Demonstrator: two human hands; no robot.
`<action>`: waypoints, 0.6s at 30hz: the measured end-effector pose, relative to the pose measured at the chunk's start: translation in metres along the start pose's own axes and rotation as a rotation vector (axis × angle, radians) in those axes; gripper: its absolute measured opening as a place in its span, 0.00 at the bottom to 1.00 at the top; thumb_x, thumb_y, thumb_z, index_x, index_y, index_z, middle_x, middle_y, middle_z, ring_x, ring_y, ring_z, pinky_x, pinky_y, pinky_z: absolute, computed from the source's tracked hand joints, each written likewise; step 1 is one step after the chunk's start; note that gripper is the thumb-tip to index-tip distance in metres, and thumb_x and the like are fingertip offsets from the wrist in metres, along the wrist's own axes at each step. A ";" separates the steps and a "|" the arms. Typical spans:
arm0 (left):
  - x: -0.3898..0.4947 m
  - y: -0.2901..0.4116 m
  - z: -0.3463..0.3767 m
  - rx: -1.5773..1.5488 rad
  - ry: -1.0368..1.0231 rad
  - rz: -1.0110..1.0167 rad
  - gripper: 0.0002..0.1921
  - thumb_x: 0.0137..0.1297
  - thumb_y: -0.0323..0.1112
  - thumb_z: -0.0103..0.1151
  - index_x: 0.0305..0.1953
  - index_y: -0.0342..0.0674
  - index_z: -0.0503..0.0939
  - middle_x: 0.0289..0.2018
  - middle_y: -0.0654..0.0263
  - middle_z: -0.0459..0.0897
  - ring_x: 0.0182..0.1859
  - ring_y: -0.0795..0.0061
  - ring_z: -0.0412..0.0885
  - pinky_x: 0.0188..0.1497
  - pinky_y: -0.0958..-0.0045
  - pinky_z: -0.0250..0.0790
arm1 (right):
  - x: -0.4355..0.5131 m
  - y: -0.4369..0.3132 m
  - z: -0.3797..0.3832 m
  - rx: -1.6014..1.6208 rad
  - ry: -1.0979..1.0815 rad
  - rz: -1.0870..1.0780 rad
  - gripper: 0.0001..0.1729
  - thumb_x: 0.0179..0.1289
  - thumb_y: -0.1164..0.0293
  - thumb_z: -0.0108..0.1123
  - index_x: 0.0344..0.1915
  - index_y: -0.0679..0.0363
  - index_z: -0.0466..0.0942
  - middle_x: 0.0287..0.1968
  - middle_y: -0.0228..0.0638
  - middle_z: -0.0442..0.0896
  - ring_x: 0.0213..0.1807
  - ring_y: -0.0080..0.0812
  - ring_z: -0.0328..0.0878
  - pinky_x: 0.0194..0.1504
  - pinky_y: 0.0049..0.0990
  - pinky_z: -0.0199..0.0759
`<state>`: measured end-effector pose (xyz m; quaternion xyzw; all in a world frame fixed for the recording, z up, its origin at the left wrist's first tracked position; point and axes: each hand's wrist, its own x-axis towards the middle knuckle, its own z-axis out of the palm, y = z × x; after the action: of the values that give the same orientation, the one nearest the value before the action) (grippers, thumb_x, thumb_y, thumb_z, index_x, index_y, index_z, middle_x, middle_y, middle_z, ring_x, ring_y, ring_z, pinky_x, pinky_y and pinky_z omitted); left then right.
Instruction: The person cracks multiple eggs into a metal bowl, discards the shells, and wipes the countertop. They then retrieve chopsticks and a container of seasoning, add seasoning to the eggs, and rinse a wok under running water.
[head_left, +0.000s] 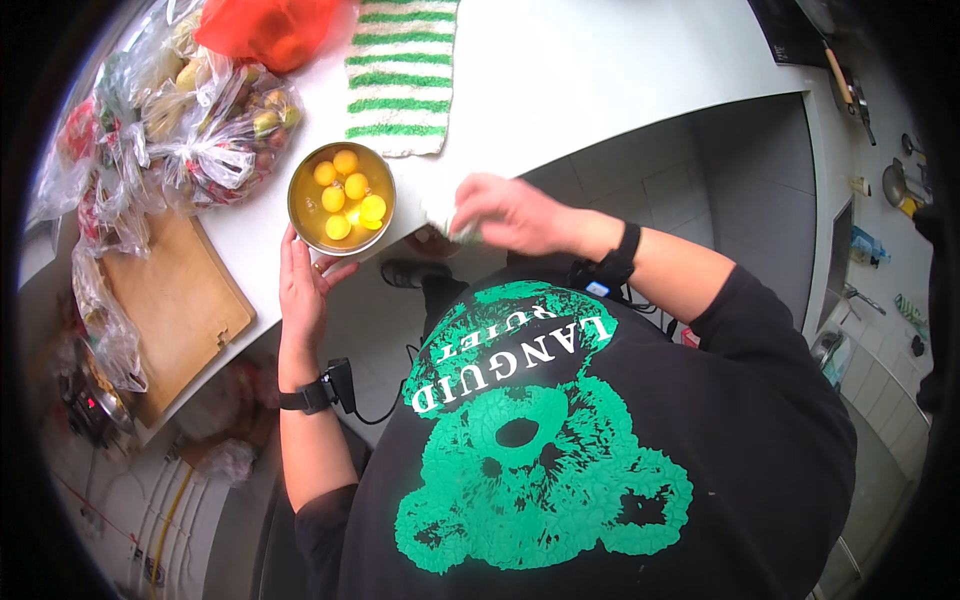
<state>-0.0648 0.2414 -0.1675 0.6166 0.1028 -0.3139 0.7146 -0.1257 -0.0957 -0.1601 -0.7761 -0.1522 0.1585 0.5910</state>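
Observation:
A round metal bowl near the counter's front edge holds several raw egg yolks in egg white. My left hand is at the bowl's near side, its fingers spread against the outer wall below the rim. To the right of the bowl, my right hand is slightly blurred over the counter edge, fingers curled around a pale cloth, which is partly hidden by the fingers. Behind the bowl lies a towel with green and white stripes.
Clear plastic bags of produce and a red plastic bag lie at the back left. A wooden cutting board rests on the white counter at left. A dark panel stands at the far right.

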 end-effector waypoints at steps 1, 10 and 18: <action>0.001 0.001 0.002 -0.009 -0.008 -0.004 0.28 0.83 0.48 0.35 0.75 0.41 0.52 0.65 0.54 0.69 0.57 0.60 0.81 0.53 0.61 0.82 | -0.003 -0.003 -0.012 0.074 0.081 0.041 0.17 0.57 0.81 0.55 0.44 0.56 0.83 0.46 0.35 0.77 0.54 0.34 0.77 0.57 0.30 0.72; 0.012 -0.001 0.010 -0.084 0.041 0.024 0.23 0.82 0.39 0.37 0.72 0.39 0.57 0.62 0.55 0.74 0.56 0.61 0.82 0.54 0.59 0.82 | -0.056 0.045 -0.126 -0.776 0.656 0.324 0.15 0.56 0.76 0.56 0.44 0.56 0.82 0.45 0.41 0.78 0.50 0.44 0.78 0.58 0.39 0.72; 0.012 -0.013 0.002 -0.073 0.081 0.084 0.22 0.82 0.36 0.38 0.71 0.37 0.60 0.60 0.55 0.76 0.55 0.63 0.83 0.56 0.60 0.81 | -0.010 0.032 0.005 -0.340 0.233 0.098 0.16 0.54 0.81 0.55 0.42 0.57 0.82 0.44 0.39 0.79 0.50 0.42 0.77 0.55 0.36 0.72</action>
<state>-0.0636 0.2348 -0.1845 0.6061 0.1172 -0.2545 0.7444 -0.1356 -0.1041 -0.1918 -0.8842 -0.0693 0.0681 0.4569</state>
